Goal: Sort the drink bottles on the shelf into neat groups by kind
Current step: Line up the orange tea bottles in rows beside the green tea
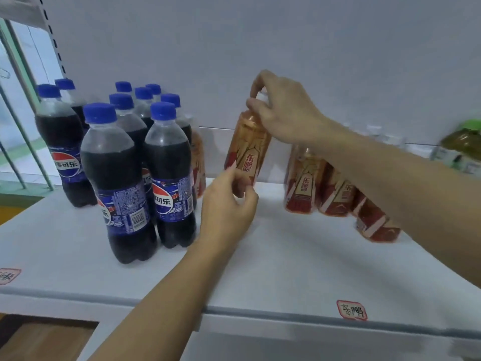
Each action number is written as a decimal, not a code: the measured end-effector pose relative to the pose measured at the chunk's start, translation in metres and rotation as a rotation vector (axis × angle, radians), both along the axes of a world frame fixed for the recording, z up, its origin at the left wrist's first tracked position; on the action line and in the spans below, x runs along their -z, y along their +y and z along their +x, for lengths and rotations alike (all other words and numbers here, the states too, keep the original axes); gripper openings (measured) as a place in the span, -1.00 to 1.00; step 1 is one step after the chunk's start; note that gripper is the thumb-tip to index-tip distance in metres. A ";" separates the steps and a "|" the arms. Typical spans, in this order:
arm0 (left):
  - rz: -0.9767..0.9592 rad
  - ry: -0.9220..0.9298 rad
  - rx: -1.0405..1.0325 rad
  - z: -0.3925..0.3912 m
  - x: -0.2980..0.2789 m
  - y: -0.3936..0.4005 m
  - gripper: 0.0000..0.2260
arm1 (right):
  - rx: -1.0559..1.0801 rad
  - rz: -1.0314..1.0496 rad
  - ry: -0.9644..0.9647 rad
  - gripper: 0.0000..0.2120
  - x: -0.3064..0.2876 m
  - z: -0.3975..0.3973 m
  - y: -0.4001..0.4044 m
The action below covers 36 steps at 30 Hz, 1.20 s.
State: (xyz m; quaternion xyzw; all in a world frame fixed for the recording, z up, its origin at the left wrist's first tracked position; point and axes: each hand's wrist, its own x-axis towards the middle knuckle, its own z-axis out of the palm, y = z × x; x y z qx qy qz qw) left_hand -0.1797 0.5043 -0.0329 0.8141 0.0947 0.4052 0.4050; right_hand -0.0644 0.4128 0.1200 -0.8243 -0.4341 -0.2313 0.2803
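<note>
Far left on the white shelf (299, 259) stands a cluster of cola bottles (118, 183) with blue caps, dark to the shoulders and upright, packed close in rows with two more set a little apart toward the window side. Just behind the cluster's right edge, a gold-and-red bottle (198, 162) peeks out, mostly hidden. Next comes the left hand (226, 212), fingers curled at the lower part of a gold energy-drink bottle (247, 149) — whether it truly grips or only touches the label I cannot tell. The right hand (283, 110) is closed over that same bottle's cap from above, holding it slightly tilted near the back wall. Under the right forearm sits a group of matching gold-and-red bottles (304, 183), side by side, their tops hidden by the arm. At the far right edge a green-capped bottle (466, 144) shows, blurred. On the shelf's front lip sits a red-bordered handwritten tag (352, 310), another at the left end (9, 276).
</note>
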 end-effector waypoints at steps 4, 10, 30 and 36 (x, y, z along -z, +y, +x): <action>0.035 0.016 0.075 -0.004 -0.005 -0.015 -0.34 | 0.034 -0.008 0.026 -0.87 -0.025 -0.021 -0.061; 0.000 0.363 0.379 0.018 -0.006 -0.051 -0.51 | 0.121 -0.073 -0.019 -0.90 -0.020 -0.025 -0.128; 0.216 0.511 0.243 0.069 0.032 -0.121 -0.49 | 0.186 -0.305 0.082 -0.87 0.020 0.031 -0.178; 0.336 0.581 0.310 0.058 0.019 -0.102 -0.49 | 0.277 -0.468 0.066 -0.85 0.009 0.023 -0.165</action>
